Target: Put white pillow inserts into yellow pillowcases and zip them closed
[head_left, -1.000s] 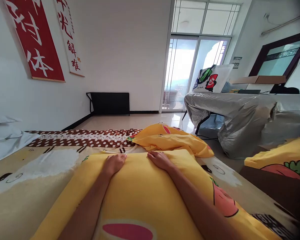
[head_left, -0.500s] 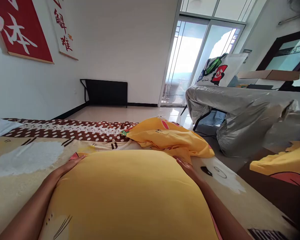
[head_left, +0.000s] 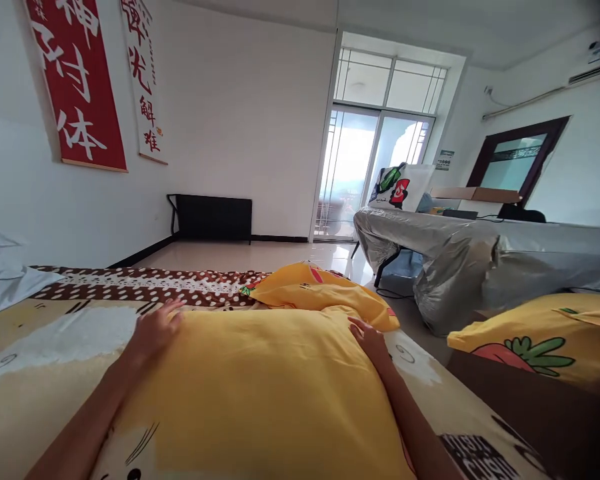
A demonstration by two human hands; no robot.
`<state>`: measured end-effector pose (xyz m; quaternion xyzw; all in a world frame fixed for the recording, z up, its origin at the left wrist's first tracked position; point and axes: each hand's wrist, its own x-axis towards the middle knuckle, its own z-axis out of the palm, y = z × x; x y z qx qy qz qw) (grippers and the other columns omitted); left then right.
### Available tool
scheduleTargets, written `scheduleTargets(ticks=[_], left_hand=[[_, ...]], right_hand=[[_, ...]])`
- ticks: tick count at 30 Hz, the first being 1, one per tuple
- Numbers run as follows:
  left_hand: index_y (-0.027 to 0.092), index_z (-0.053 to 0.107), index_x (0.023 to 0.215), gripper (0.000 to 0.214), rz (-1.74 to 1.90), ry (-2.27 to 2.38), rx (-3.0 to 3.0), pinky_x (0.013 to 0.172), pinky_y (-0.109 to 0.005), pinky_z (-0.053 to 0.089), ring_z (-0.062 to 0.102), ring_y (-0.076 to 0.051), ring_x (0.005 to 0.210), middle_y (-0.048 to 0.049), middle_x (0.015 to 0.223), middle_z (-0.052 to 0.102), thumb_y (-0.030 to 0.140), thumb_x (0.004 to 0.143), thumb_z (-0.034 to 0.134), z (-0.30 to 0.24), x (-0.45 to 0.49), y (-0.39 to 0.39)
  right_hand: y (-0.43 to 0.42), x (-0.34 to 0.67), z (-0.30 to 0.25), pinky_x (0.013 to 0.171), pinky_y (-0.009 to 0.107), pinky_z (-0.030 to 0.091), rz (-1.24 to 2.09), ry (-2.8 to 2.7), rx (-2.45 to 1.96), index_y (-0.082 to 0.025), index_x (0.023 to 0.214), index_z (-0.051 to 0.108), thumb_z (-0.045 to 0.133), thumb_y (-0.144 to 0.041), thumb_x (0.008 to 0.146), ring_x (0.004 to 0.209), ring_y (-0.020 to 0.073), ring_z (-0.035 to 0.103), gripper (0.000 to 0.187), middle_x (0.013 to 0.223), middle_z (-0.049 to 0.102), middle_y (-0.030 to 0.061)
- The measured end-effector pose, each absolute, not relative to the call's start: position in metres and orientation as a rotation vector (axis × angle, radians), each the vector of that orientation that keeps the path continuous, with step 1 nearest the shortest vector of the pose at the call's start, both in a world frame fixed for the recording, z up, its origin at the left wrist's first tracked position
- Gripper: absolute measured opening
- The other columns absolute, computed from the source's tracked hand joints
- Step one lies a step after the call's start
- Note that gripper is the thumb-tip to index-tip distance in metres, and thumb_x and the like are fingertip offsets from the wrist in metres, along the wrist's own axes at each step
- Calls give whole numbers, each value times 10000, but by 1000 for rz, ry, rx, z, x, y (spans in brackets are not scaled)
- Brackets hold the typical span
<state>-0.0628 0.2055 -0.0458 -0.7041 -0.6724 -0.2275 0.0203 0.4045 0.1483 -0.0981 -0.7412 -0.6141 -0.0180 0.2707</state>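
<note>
A plump yellow pillow [head_left: 275, 393] with a printed animal face at its lower left corner lies on the patterned bedspread [head_left: 70, 393], directly in front of me. My left hand [head_left: 156, 333] is at its far left corner, fingers apart and slightly bent, with the palm against the pillow's side. At the far right corner rests my right hand [head_left: 370, 339], its fingers spread over the cloth. Both forearms run along the pillow's sides. Just beyond it a loose yellow cloth [head_left: 325, 290] with carrot prints lies crumpled, close to my right fingertips.
Another yellow carrot-print item [head_left: 540, 333] sits at the right on a dark brown surface [head_left: 510, 400]. A plastic-covered table [head_left: 430, 233] bears a printed bag [head_left: 400, 187] and a cardboard box [head_left: 480, 194]. White cloth [head_left: 10, 287] lies at far left; a black folded frame [head_left: 213, 217] leans by the wall.
My view has tilted up and turned right. The left fingers, flat along the pillow's edge before, are now raised and more bent. The right fingers are more spread. The pillow looks flatter.
</note>
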Motion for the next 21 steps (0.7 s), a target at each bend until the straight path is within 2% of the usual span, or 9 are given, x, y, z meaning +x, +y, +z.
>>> scheduleTargets(ticks=[1,3,5,8,12,16,21], left_hand=[[242,554,1272,463,-704,-1998,-2302,1080,-289,352,468,-156,1278,-3,1390,491,335,883,320,-36,-44,192],[184,519,1311,490,-670,-1688,-2592,1114,-360,314,417,-196,1322,-51,1413,457,322,873,349,-26,4,164],[157,478,1345,497,-594,-1465,-2774,1119,-386,312,382,-191,1345,-60,1426,438,316,896,339,-30,50,139],[188,414,1393,491,-531,-1267,-2857,1135,-428,289,347,-186,1366,-42,1455,395,344,951,270,-57,80,119],[260,344,1430,517,-570,-1289,-2710,1158,-449,242,309,-192,1386,-12,1495,322,453,955,278,-93,42,122],[299,283,1451,533,-594,-1461,-2529,1155,-455,230,275,-190,1401,6,1515,289,478,949,273,-114,-24,123],[353,149,1477,541,-672,-1696,-2385,1143,-462,250,262,-194,1407,29,1531,253,458,951,219,-147,-99,97]], right_hand=[[139,387,-85,959,485,437,-63,-1676,-1961,-134,1253,576,297,-307,922,1082,281,622,466,1147,668,157],[120,343,-65,1032,442,383,-105,-1800,-1803,-189,1309,529,320,-349,937,1192,241,550,456,1280,601,105],[103,300,-57,1059,421,354,-103,-1995,-1605,-193,1331,506,336,-348,944,1267,220,482,450,1360,535,89],[87,266,-71,1088,417,315,-73,-2159,-1478,-230,1343,492,297,-344,975,1342,187,389,432,1415,479,46],[80,285,-105,1129,448,249,-129,-2140,-1595,-228,1414,404,297,-394,979,1395,196,292,477,1497,348,42],[72,324,-126,1145,456,214,-209,-2090,-1697,-249,1467,298,265,-411,985,1420,186,224,510,1533,266,36],[43,368,-162,1122,457,269,-274,-2000,-1749,-273,1502,165,260,-378,985,1421,187,218,535,1542,251,32]])
